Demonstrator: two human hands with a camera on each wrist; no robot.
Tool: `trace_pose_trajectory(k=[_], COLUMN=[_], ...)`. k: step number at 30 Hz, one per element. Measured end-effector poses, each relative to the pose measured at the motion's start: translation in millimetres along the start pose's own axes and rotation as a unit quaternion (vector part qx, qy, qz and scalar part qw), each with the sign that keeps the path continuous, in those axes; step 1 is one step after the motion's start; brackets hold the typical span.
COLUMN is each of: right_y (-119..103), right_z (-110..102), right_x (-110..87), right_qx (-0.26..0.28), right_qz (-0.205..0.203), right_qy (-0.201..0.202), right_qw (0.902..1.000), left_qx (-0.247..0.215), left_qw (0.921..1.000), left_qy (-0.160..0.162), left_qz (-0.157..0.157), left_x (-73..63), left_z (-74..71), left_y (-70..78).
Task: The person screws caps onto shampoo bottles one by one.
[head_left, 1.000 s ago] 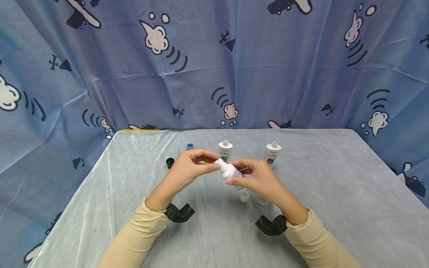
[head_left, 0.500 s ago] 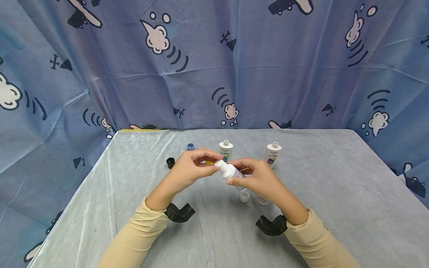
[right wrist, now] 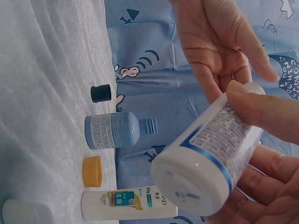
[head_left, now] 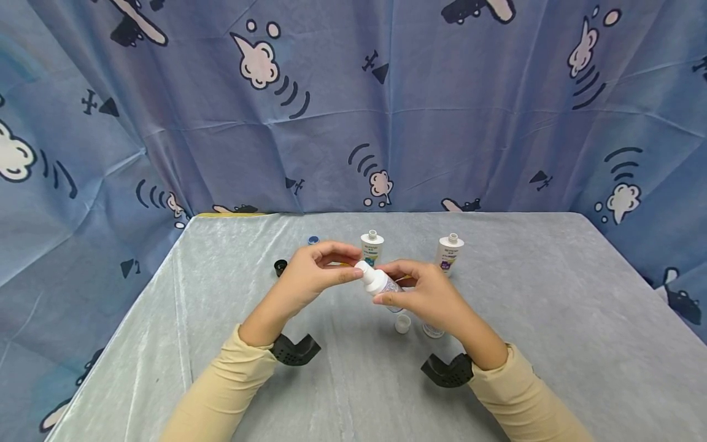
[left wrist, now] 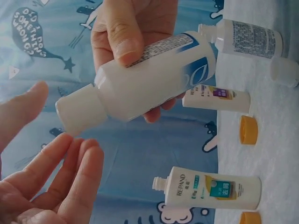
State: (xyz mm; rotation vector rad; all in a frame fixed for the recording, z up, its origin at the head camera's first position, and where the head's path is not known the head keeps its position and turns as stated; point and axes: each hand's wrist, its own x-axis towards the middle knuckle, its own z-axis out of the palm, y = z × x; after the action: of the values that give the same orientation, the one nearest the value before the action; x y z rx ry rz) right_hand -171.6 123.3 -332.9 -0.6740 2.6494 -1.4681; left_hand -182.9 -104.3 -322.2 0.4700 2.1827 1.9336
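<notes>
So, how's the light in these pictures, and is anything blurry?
Head view: the brightest, with soft shading on the table; left wrist view: dimmer and turned sideways, "REPAND" readable on the teal-labelled bottle but the held bottle's fine print illegible; right wrist view: also dim and sideways, with the white cap in the lower-left corner looking soft.

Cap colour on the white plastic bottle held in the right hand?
White: the short cylindrical cap shows best in the left wrist view.

Blue-banded white bottle (left wrist: 156, 77), cartoon-printed blue curtain (head_left: 469, 147), grey tablecloth (head_left: 552, 319), yellow cap (right wrist: 92, 171), black cap (head_left: 280, 267)
</notes>
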Motion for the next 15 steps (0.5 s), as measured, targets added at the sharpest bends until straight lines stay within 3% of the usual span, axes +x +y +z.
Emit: trace_pose_trajectory(k=[5,15], right_y=[0.0,0.8], right_z=[0.2,0.3], right_x=[0.0,0.2], right_qx=[0.001,-0.002], right_qz=[0.003,-0.005], right_qy=[-0.002,0.001], right_qw=[1.0000,1.0000], left_qx=[0.025,0.019], left_qw=[0.9996,0.9998], left_qy=[0.008,-0.001], left_qz=[-0.004,0.005], left_x=[0.6,0.5], left_z=[2.6,4.1], left_y=[-1.7,-3.2])
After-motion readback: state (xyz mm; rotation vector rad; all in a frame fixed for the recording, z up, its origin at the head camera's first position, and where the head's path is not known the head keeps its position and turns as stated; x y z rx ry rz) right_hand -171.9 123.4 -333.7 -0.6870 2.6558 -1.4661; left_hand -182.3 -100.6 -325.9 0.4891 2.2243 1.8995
